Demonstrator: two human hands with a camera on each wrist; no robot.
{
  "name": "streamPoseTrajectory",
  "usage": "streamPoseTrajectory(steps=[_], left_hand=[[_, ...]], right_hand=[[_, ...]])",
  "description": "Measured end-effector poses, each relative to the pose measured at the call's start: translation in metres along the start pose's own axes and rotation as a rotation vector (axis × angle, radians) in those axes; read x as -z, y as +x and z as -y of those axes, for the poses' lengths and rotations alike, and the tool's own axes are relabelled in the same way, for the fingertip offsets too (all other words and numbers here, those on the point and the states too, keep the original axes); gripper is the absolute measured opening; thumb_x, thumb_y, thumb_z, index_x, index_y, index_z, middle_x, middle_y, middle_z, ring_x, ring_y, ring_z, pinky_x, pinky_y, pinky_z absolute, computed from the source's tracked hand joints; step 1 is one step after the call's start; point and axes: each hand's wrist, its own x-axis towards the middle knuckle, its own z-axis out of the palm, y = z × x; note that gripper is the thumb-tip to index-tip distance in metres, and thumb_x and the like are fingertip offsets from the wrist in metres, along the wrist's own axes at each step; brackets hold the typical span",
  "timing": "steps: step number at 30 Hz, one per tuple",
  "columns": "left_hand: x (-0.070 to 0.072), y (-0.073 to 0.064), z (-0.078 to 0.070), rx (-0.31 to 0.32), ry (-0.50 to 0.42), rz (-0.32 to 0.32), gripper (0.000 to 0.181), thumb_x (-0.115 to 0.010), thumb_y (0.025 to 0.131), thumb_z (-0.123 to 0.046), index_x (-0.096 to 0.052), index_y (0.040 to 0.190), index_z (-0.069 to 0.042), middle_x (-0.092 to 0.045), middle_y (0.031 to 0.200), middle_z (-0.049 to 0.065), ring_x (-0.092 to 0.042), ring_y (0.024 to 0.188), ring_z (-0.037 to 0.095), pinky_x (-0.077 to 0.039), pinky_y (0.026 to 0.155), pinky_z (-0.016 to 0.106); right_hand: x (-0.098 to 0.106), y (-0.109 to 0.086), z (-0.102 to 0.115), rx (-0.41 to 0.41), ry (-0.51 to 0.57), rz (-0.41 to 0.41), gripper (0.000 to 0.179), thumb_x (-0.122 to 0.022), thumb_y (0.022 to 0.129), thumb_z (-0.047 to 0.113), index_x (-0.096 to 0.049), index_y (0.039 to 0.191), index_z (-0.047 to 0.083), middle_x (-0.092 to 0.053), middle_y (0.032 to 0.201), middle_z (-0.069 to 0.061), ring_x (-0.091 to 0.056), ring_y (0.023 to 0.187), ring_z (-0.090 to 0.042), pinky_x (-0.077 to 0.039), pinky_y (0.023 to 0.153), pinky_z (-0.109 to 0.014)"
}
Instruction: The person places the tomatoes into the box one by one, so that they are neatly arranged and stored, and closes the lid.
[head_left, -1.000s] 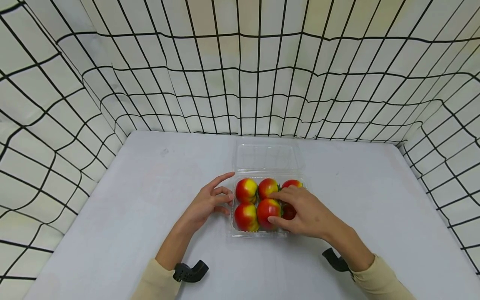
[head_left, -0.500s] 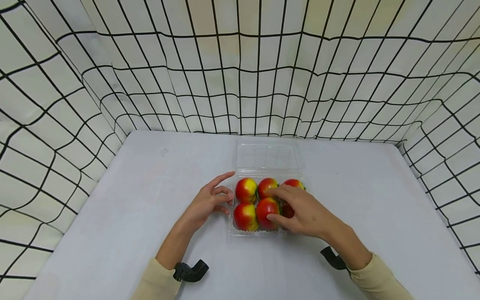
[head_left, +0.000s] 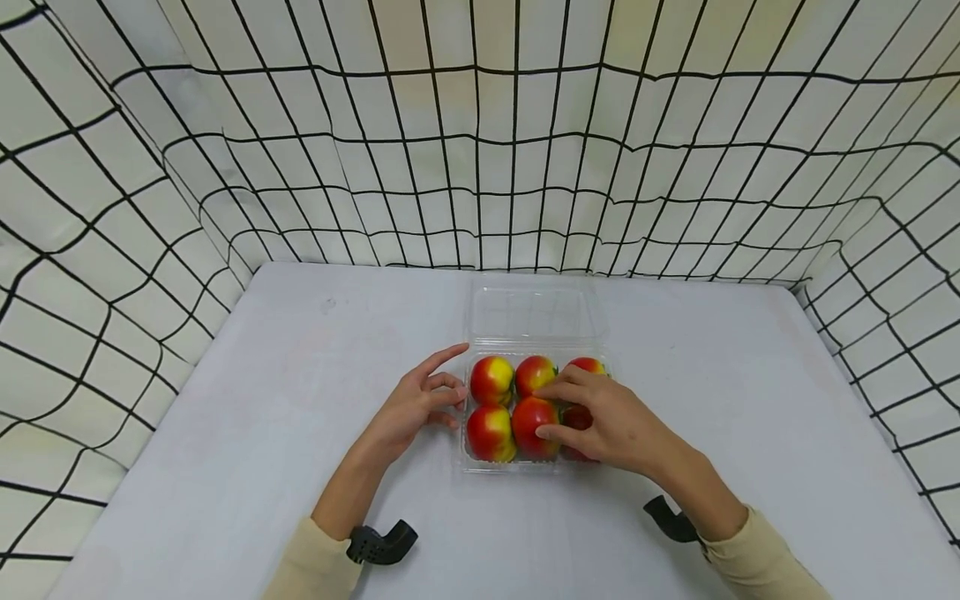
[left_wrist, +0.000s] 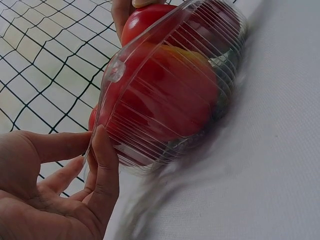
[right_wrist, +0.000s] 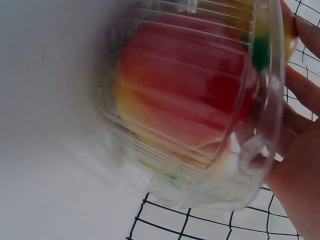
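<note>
A clear plastic clamshell box (head_left: 480, 468) holds several red-and-yellow apples in two rows. Its lid (head_left: 534, 310) lies folded back toward the far side. At the box's left wall, my left hand (head_left: 415, 405) pinches the rim between thumb and finger, as the left wrist view shows, with the index finger stretched out. From the right, my right hand (head_left: 621, 422) grips the front middle apple (head_left: 527, 429), thumb on its near side and fingers on its far side. That hand partly covers the front right apple (head_left: 576, 417). Through the ribbed wall, the right wrist view shows an apple (right_wrist: 190, 75) close up.
The box stands on a white table (head_left: 337, 333) near its middle. Black netting (head_left: 517, 167) over white walls encloses the back and both sides. Each wrist carries a black camera mount, one of them the left mount (head_left: 382, 543).
My right hand has shifted only slightly around the front middle apple, and more of the front right apple shows now. My left hand stays at the box's left rim.
</note>
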Motion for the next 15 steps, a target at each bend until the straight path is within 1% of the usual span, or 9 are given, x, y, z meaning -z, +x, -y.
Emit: streamPoseTrajectory(steps=[5, 9, 12, 13, 15], left_hand=[[0.000, 0.001, 0.000, -0.002, 0.001, 0.003, 0.064, -0.066, 0.100, -0.013, -0.043, 0.158, -0.027, -0.062, 0.091, -0.002, -0.063, 0.082, 0.016, -0.063, 0.069, 0.025], [0.000, 0.001, 0.001, 0.001, 0.000, 0.004, 0.064, -0.066, 0.100, -0.013, -0.043, 0.158, -0.027, -0.062, 0.091, -0.003, -0.063, 0.082, 0.015, -0.063, 0.069, 0.025], [0.000, 0.001, 0.001, 0.002, -0.001, 0.005, 0.064, -0.066, 0.100, -0.013, -0.043, 0.158, -0.027, -0.062, 0.091, -0.002, -0.063, 0.082, 0.015, -0.063, 0.069, 0.025], [0.000, 0.001, 0.001, 0.002, -0.002, 0.005, 0.064, -0.066, 0.100, -0.013, -0.043, 0.159, -0.027, -0.062, 0.091, -0.002, -0.063, 0.082, 0.015, -0.063, 0.069, 0.025], [0.000, 0.000, 0.001, 0.002, -0.002, 0.004, 0.065, -0.066, 0.100, -0.013, -0.042, 0.159, -0.026, -0.062, 0.091, -0.002, -0.063, 0.082, 0.014, -0.063, 0.069, 0.025]], right_hand=[[0.001, -0.002, -0.002, -0.001, 0.072, -0.005, 0.045, -0.084, 0.087, 0.040, -0.072, 0.127, 0.025, -0.066, 0.118, 0.008, -0.064, 0.110, -0.014, -0.062, 0.094, -0.038], [0.006, -0.004, -0.007, 0.015, 0.161, -0.010, 0.051, -0.086, 0.085, 0.037, -0.069, 0.130, 0.021, -0.069, 0.116, 0.007, -0.067, 0.107, -0.015, -0.063, 0.092, -0.034], [0.013, -0.006, -0.012, 0.039, 0.222, -0.047, 0.053, -0.087, 0.085, 0.033, -0.067, 0.131, 0.017, -0.071, 0.115, 0.004, -0.068, 0.103, -0.017, -0.062, 0.089, -0.033], [0.016, -0.008, -0.014, 0.048, 0.231, -0.065, 0.051, -0.087, 0.085, 0.030, -0.068, 0.130, 0.016, -0.071, 0.114, 0.002, -0.067, 0.101, -0.018, -0.062, 0.088, -0.033], [0.021, -0.012, -0.019, 0.061, 0.214, -0.102, 0.045, -0.086, 0.086, 0.025, -0.069, 0.127, 0.016, -0.072, 0.113, 0.002, -0.066, 0.101, -0.017, -0.061, 0.087, -0.034]])
